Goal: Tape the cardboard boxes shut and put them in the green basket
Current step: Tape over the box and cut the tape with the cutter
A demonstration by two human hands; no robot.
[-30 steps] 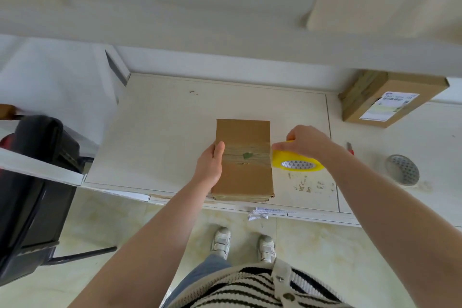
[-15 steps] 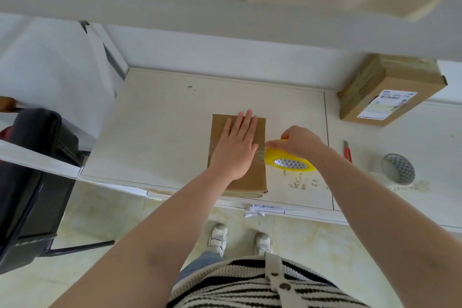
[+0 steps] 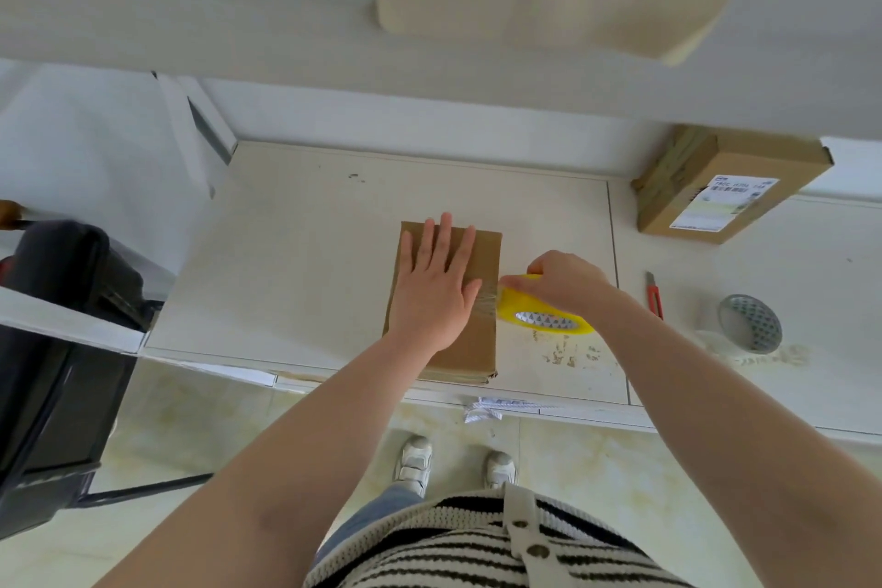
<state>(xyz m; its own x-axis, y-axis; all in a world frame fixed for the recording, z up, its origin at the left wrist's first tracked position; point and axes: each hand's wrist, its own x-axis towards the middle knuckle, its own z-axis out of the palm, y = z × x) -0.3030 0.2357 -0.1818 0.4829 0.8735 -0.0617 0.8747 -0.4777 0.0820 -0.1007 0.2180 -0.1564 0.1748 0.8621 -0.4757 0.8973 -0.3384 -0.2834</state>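
Head view: flat brown cardboard box [image 3: 470, 301] lay on pale worktop [image 3: 305, 253], near its front edge. Left hand [image 3: 432, 296] pressed flat on lid, fingers [image 3: 446, 236] straight, spread. Right hand [image 3: 565, 282] gripped yellow tape roll [image 3: 541, 318] touching box's right edge, strip running across lid. Box probably light, stiff, corners crushable; best held by long sides. Second labelled cardboard box [image 3: 725, 184] far right. Green basket not visible.

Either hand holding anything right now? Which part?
Right hand grips the yellow tape roll by its upper rim. Left hand holds nothing; it lies flat on the cardboard box.
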